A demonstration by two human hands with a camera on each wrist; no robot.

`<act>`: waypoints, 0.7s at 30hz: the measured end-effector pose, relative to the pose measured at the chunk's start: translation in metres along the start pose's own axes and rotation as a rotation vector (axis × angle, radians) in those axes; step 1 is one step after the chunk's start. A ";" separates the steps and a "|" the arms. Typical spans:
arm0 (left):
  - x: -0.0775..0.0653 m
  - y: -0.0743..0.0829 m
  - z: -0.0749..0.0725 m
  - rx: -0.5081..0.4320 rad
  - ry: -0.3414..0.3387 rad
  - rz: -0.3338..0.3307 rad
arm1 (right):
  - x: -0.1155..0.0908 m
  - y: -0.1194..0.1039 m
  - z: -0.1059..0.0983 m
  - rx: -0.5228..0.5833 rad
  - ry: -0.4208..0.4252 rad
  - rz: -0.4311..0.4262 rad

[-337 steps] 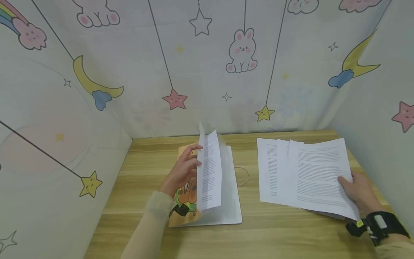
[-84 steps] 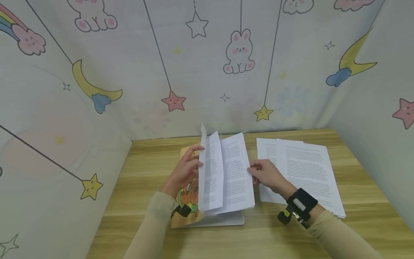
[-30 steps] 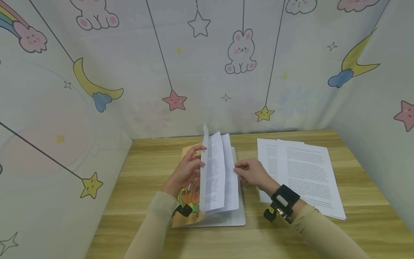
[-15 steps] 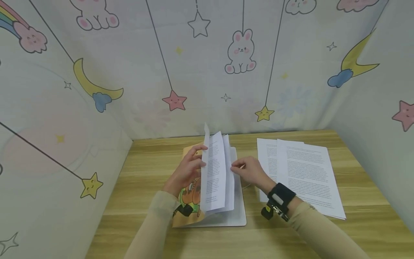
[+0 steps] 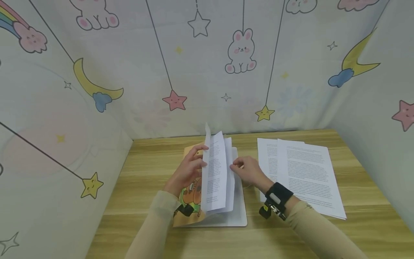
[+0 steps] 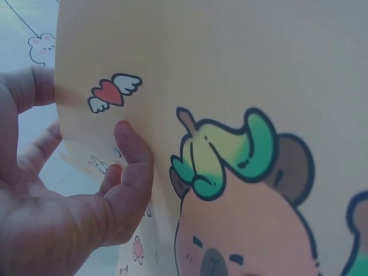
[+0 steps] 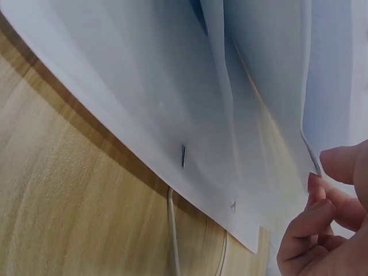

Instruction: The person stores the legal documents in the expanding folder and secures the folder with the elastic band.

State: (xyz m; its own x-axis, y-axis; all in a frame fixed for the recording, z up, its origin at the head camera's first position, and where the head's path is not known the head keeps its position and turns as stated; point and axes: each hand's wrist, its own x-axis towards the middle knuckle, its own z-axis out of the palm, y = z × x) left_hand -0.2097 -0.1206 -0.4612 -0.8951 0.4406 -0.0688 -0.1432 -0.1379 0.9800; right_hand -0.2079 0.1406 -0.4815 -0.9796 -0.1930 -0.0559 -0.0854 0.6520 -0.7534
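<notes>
A document folder (image 5: 238, 216) with a cartoon capybara cover (image 6: 241, 52) stands partly open on the table. My left hand (image 5: 187, 169) grips the raised cover by its edge, with fingers on both sides in the left wrist view. A printed sheet (image 5: 216, 180) stands against the inside of the cover. My right hand (image 5: 250, 171) pinches the right edge of some printed sheets (image 5: 229, 194), which stand slightly bowed between that sheet and the folder's pale back. In the right wrist view, thumb and fingertips meet on the paper edge (image 7: 308, 141). How deep the sheets sit is hidden.
Two overlapping stacks of printed paper (image 5: 308, 176) lie on the wooden table (image 5: 207, 242) at right. A thin elastic cord (image 7: 172, 230) loops out from the folder's back edge. Walls of cartoon-printed cloth (image 5: 213, 79) enclose the table on the back and sides.
The right hand has taken sheets from the right-hand stack to the folder, then moved left with them, further inside the cover. In the last half second it has barely moved. The left hand keeps its grip.
</notes>
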 end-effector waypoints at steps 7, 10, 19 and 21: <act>-0.001 0.002 0.003 0.001 0.007 -0.004 | 0.001 -0.007 0.000 -0.014 0.033 -0.007; -0.001 0.001 0.002 0.006 0.006 -0.003 | 0.002 -0.009 0.000 -0.020 0.033 0.002; 0.000 -0.001 0.002 0.013 0.003 -0.006 | 0.004 -0.012 0.004 -0.022 0.045 0.092; 0.000 0.000 0.002 0.011 0.004 -0.007 | 0.004 -0.012 0.004 -0.009 0.042 0.101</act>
State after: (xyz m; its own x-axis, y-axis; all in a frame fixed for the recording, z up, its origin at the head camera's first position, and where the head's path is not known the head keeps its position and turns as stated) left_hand -0.2090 -0.1185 -0.4613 -0.8956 0.4383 -0.0759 -0.1444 -0.1252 0.9816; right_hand -0.2103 0.1287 -0.4753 -0.9900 -0.0953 -0.1037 0.0126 0.6731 -0.7394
